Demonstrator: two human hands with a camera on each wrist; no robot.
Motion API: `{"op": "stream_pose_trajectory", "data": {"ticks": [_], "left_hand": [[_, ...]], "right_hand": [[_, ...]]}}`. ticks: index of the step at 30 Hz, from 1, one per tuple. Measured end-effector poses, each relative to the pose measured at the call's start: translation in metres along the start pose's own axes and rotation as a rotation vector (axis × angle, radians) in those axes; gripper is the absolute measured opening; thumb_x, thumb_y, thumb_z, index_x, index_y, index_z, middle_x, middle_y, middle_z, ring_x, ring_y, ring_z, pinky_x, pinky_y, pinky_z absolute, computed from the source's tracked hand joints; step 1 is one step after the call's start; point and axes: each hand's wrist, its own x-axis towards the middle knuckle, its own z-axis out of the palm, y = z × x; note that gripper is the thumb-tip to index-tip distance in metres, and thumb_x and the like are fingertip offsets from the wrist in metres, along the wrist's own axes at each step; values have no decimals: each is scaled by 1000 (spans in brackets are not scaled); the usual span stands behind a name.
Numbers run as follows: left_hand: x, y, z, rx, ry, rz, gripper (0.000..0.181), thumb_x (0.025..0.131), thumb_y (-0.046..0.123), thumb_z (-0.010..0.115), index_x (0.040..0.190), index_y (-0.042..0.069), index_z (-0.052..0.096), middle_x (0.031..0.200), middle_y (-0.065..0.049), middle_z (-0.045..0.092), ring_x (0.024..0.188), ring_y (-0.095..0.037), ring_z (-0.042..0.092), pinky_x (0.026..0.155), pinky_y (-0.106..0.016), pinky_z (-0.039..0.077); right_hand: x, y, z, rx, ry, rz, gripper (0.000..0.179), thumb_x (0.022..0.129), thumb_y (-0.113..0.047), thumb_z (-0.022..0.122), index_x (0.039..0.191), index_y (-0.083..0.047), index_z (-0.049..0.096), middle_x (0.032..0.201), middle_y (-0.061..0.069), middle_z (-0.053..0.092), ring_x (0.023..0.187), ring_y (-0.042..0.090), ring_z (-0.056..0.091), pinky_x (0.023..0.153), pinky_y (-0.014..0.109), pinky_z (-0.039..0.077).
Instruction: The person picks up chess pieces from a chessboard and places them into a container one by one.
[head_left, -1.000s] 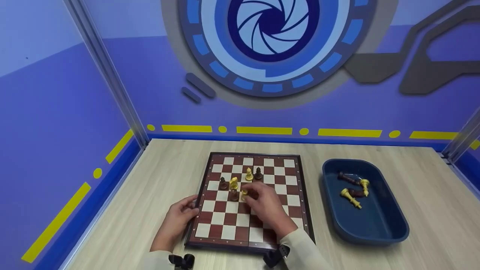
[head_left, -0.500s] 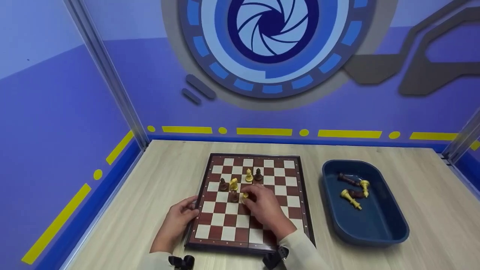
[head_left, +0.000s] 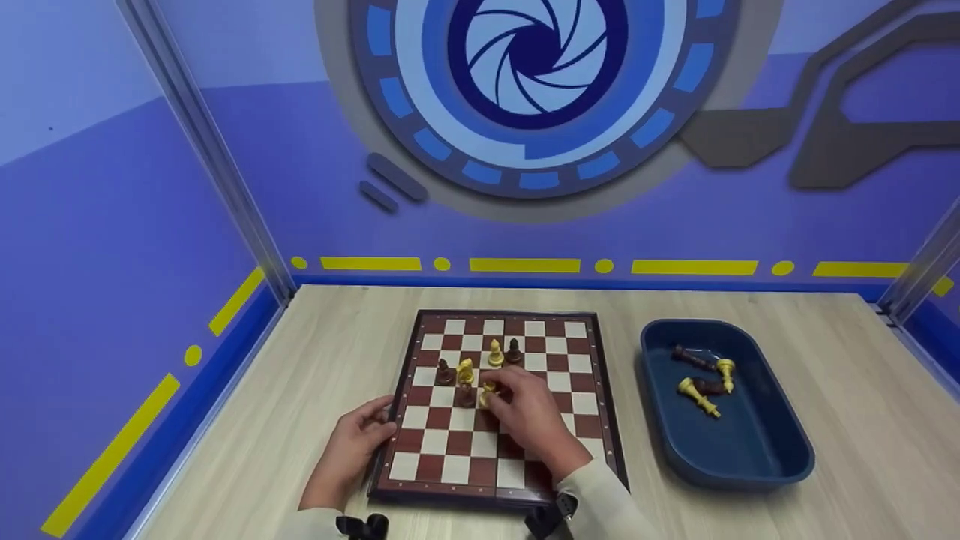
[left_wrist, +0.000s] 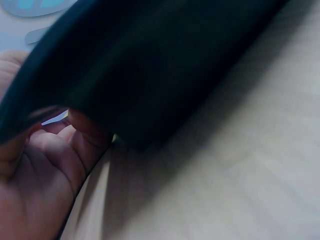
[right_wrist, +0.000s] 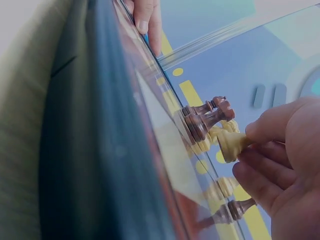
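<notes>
The left hand [head_left: 349,444] grips the chessboard [head_left: 459,445]; the right hand [head_left: 529,407], pinching a yellow piece [right_wrist: 231,146], should carefully avoid the dark rook [head_left: 465,397] leftward.

No words, brands or numbers can be read; tiny pale marks [head_left: 402,481] dot the dark-red border of the flat, rectangular, red-brown and white checkered chessboard [head_left: 460,466], too small to decipher.

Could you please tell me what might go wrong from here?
The right hand pinches a pale piece close beside a dark piece, so its fingers might knock that neighbour over. The left hand is at the left edge of the chessboard; an accidental nudge could shift the other standing pieces.
</notes>
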Motion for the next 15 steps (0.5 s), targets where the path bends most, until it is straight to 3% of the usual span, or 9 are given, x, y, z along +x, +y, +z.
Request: {"op": "stream_pose_trajectory", "data": {"ticks": [6,15], "left_hand": [[1,0,1,-2,12,6,50,89,-3,57,138,-7,46,107,-17,60,89,-12,62,74,-26,54],[-1,2,3,21,24,-1,50,90,-2,58,138,-7,46,106,-15,60,87,-12,61,74,-25,54]], "right_hand": [[0,-2,-2,10,3,2,26,84,-13,68,110,-13,72,112,2,69,109,21,63,96,38,50],[1,-6,-9,24,11,-22,26,83,-9,66,108,-13,72,108,1,68,96,14,64,81,28,55]]}}
